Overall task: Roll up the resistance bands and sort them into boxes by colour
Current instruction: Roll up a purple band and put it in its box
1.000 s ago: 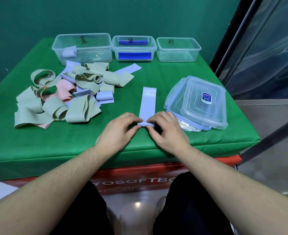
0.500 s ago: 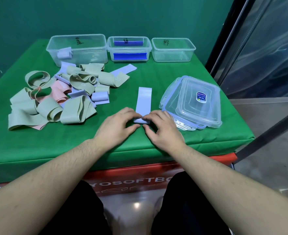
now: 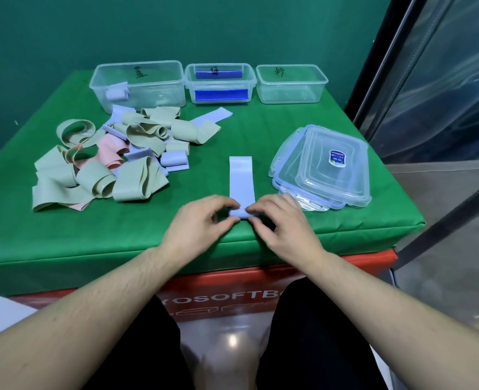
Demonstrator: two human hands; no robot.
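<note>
Near edge of green tabletop (image 3: 303,142): left hand (image 3: 197,226) and right hand (image 3: 282,222) side by side, fingers curled, each grip pinched on the rolled near end of a pale blue band (image 3: 241,178); thumbs tucked under the roll, fingertips on top. Rest of that band flat on the tabletop, running straight away toward the far side, unrolled. Just right of the band: stack of clear lids (image 3: 328,170) with blue seals, sticker on the top one, near corner close to the right hand, cannot tell if touching. Left of the band, well apart: loose pile of bands (image 3: 114,164), mostly sage green, some pink and pale blue mixed in, a few partly curled, one small pale blue roll at the pile's right edge. Along the far edge, three clear boxes in a row, each with dark handwriting on the far wall. Left box (image 3: 138,85) largest, one rolled pale blue band inside at its left end. Middle box (image 3: 220,83) with bright blue strips showing on near and far walls. Right box (image 3: 291,84) beside it, contents not visible. Dark green wall behind. Below the tabletop, red panel with white lettering, dark trousers at the bottom.
</note>
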